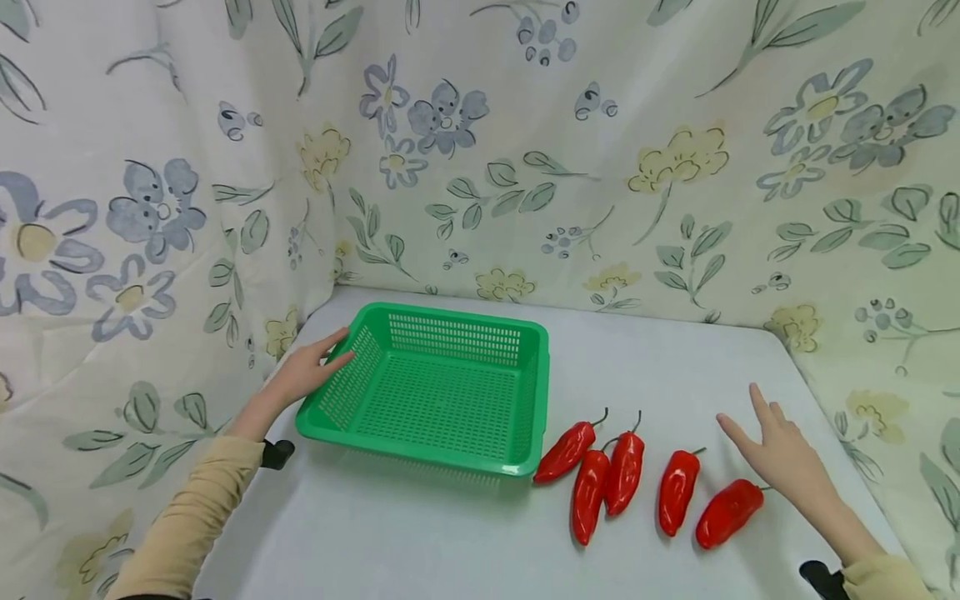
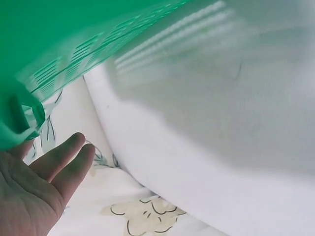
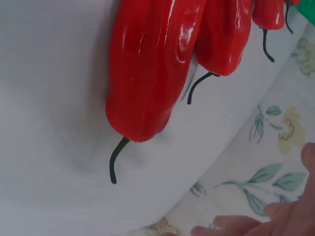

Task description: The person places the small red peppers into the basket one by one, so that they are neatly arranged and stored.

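Observation:
A green plastic basket [image 1: 442, 400] with slotted walls stands at the left of the table, with nothing in it. My left hand [image 1: 303, 372] holds its left rim, the thumb lapping over the inside. In the left wrist view, the basket's underside is raised off the table on that side, and two fingers [image 2: 71, 172] stretch out below the rim. Several shiny red peppers [image 1: 678, 492] with dark stems lie to the right of the basket. My right hand [image 1: 783, 454], fingers spread, hovers beside the rightmost pepper [image 1: 729, 514] and holds nothing.
A white table [image 1: 645, 358] carries everything. Floral cloth [image 1: 510, 183] hangs behind it and along both sides. The leftmost pepper [image 1: 566, 452] lies close against the basket's right front corner, and two other peppers lie next to it.

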`<action>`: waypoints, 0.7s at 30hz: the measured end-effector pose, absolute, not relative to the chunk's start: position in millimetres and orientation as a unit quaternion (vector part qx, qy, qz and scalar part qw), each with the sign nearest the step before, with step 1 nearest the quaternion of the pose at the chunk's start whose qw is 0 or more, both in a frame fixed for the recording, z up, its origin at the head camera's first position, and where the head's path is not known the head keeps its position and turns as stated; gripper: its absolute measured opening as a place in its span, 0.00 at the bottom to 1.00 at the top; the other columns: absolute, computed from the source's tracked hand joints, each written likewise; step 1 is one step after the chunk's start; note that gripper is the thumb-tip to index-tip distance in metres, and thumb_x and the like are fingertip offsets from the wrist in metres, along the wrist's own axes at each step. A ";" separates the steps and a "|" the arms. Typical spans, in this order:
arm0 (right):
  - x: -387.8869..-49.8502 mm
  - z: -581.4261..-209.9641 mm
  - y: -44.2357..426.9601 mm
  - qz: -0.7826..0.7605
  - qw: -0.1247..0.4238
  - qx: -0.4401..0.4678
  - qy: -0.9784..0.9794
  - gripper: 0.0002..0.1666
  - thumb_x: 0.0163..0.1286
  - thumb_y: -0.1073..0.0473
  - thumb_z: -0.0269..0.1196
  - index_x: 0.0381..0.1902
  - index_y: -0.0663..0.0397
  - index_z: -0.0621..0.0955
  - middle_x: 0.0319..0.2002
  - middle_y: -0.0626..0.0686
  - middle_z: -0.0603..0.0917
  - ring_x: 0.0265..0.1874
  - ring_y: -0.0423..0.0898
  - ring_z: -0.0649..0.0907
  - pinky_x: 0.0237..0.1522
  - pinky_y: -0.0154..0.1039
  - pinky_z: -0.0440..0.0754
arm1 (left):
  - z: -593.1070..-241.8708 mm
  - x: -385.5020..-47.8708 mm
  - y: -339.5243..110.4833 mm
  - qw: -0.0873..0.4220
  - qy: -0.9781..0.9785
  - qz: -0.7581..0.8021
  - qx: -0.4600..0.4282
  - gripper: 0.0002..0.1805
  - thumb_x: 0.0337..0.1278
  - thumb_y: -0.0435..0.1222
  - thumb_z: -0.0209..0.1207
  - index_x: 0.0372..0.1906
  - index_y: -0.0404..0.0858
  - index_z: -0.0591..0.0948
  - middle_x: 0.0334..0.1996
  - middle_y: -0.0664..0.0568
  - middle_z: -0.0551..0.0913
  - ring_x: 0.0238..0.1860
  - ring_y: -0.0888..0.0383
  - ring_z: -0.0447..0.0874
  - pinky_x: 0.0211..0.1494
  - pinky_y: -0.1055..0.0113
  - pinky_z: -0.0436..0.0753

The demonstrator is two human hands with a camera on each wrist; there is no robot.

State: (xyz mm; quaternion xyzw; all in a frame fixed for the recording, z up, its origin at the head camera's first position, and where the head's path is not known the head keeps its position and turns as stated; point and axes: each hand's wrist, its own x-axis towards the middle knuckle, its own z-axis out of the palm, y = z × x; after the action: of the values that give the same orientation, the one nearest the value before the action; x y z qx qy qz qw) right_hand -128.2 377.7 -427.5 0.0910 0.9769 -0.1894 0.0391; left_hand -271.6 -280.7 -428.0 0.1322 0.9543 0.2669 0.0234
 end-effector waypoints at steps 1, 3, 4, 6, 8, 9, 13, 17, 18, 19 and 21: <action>-127.1 -427.3 378.2 -0.198 0.043 0.096 0.975 0.55 0.70 0.32 0.43 0.73 0.66 0.35 0.65 0.83 0.47 0.59 0.83 0.57 0.47 0.78 0.63 | -428.8 -271.5 -280.4 0.022 0.953 0.272 0.132 0.36 0.68 0.54 0.46 0.74 0.39 0.56 0.72 0.39 0.59 0.63 0.32 0.68 0.61 0.39 0.71; -124.9 -427.1 379.6 -0.210 0.052 0.107 0.971 0.55 0.71 0.32 0.42 0.72 0.68 0.35 0.65 0.83 0.50 0.57 0.81 0.62 0.47 0.74 0.69 | -430.7 -271.4 -279.9 0.017 0.950 0.281 0.133 0.36 0.69 0.52 0.47 0.73 0.39 0.57 0.72 0.39 0.58 0.63 0.32 0.68 0.62 0.39 0.70; -123.6 -427.3 380.6 -0.215 0.057 0.113 0.968 0.55 0.71 0.32 0.41 0.72 0.68 0.35 0.64 0.83 0.51 0.56 0.80 0.65 0.45 0.73 0.72 | -431.7 -271.3 -279.5 0.013 0.949 0.285 0.134 0.35 0.69 0.52 0.47 0.73 0.38 0.57 0.72 0.40 0.58 0.63 0.33 0.68 0.62 0.40 0.70; -120.5 -427.9 382.6 -0.225 0.068 0.128 0.963 0.54 0.71 0.32 0.39 0.72 0.69 0.36 0.63 0.83 0.53 0.53 0.79 0.67 0.43 0.70 0.75 | -433.7 -270.9 -278.7 0.003 0.947 0.289 0.137 0.35 0.69 0.50 0.48 0.72 0.37 0.59 0.72 0.40 0.58 0.63 0.33 0.68 0.63 0.40 0.70; -118.0 -428.6 384.3 -0.236 0.079 0.143 0.958 0.53 0.71 0.33 0.38 0.71 0.70 0.37 0.63 0.84 0.53 0.53 0.80 0.67 0.44 0.70 0.75 | -435.8 -270.3 -277.9 -0.006 0.947 0.290 0.140 0.34 0.69 0.49 0.49 0.72 0.35 0.60 0.72 0.41 0.57 0.64 0.33 0.66 0.63 0.40 0.69; -117.1 -428.9 385.0 -0.243 0.087 0.150 0.954 0.53 0.71 0.33 0.38 0.71 0.71 0.37 0.62 0.84 0.54 0.55 0.80 0.66 0.45 0.70 0.74 | -436.9 -270.0 -277.5 -0.010 0.947 0.289 0.141 0.33 0.69 0.48 0.49 0.71 0.35 0.60 0.72 0.41 0.57 0.65 0.34 0.65 0.64 0.39 0.68; -111.9 -430.4 386.8 -0.273 0.112 0.187 0.937 0.53 0.71 0.33 0.37 0.71 0.74 0.41 0.63 0.83 0.54 0.59 0.79 0.61 0.49 0.69 0.73 | -442.2 -269.5 -276.8 -0.020 0.945 0.295 0.140 0.33 0.68 0.46 0.51 0.71 0.34 0.61 0.73 0.41 0.57 0.69 0.35 0.59 0.66 0.39 0.65; -104.6 -432.7 388.8 -0.284 0.109 0.221 0.927 0.52 0.71 0.33 0.38 0.69 0.78 0.49 0.61 0.82 0.58 0.55 0.75 0.70 0.45 0.61 0.80 | -447.3 -269.5 -276.0 -0.027 0.942 0.305 0.138 0.33 0.67 0.43 0.53 0.71 0.35 0.60 0.73 0.41 0.56 0.70 0.36 0.56 0.67 0.39 0.63; -102.6 -433.7 389.7 -0.286 0.106 0.227 0.925 0.52 0.71 0.33 0.39 0.68 0.78 0.51 0.60 0.82 0.60 0.51 0.73 0.75 0.43 0.58 0.82 | -448.1 -269.4 -275.9 -0.027 0.941 0.308 0.138 0.33 0.67 0.43 0.53 0.72 0.35 0.60 0.73 0.41 0.56 0.71 0.35 0.56 0.68 0.39 0.62; -100.6 -434.9 391.0 -0.287 0.103 0.227 0.925 0.51 0.72 0.34 0.39 0.67 0.79 0.53 0.60 0.82 0.61 0.46 0.70 0.79 0.40 0.54 0.84 | -448.7 -269.3 -275.8 -0.027 0.940 0.312 0.137 0.32 0.67 0.41 0.53 0.72 0.35 0.60 0.73 0.41 0.55 0.71 0.35 0.56 0.68 0.39 0.62; -96.6 -438.0 393.2 -0.291 0.100 0.231 0.923 0.49 0.72 0.36 0.41 0.65 0.80 0.57 0.58 0.82 0.63 0.35 0.63 0.83 0.35 0.48 0.85 | -449.7 -269.2 -275.5 -0.030 0.938 0.319 0.135 0.32 0.67 0.39 0.53 0.72 0.35 0.60 0.73 0.41 0.55 0.70 0.35 0.56 0.67 0.38 0.62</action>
State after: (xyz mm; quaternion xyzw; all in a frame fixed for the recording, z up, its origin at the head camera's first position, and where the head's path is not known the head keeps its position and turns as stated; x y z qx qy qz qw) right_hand -96.6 393.2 -438.0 0.2306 0.9233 -0.2906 0.0995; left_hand -269.2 -275.5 -449.7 0.1353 0.9376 0.3189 -0.0300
